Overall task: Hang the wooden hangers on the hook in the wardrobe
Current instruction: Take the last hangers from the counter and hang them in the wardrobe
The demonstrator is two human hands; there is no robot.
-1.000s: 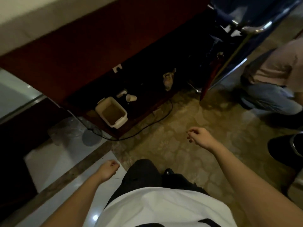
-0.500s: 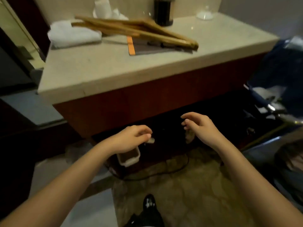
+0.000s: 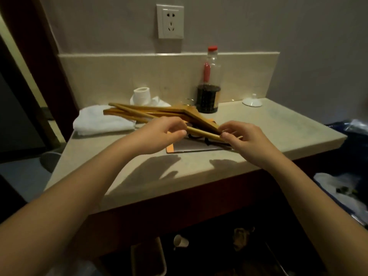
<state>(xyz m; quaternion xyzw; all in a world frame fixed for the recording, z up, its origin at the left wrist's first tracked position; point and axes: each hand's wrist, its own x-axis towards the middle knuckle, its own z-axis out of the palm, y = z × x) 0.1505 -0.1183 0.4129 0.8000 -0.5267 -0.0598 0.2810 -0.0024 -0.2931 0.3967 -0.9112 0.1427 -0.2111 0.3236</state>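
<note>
A stack of wooden hangers (image 3: 151,111) lies flat on the beige counter (image 3: 268,126), running from the back left toward the middle. My left hand (image 3: 163,134) curls its fingers and thumb round a bar near the middle of the stack. My right hand (image 3: 245,138) pinches the near right end of the stack between thumb and fingers. The hangers' metal hooks are mostly hidden beneath the wood and my hands. No wardrobe or hook shows in this view.
A folded white towel (image 3: 101,120) and a toilet roll (image 3: 141,95) lie behind the hangers on the left. A dark bottle with a red cap (image 3: 209,96) stands at the back. A grey folder (image 3: 195,147) lies under the hangers. A bin (image 3: 149,257) sits below.
My view rose from the floor to the counter. Both hands lifted from hip height, reached forward over the counter and closed on the hangers.
</note>
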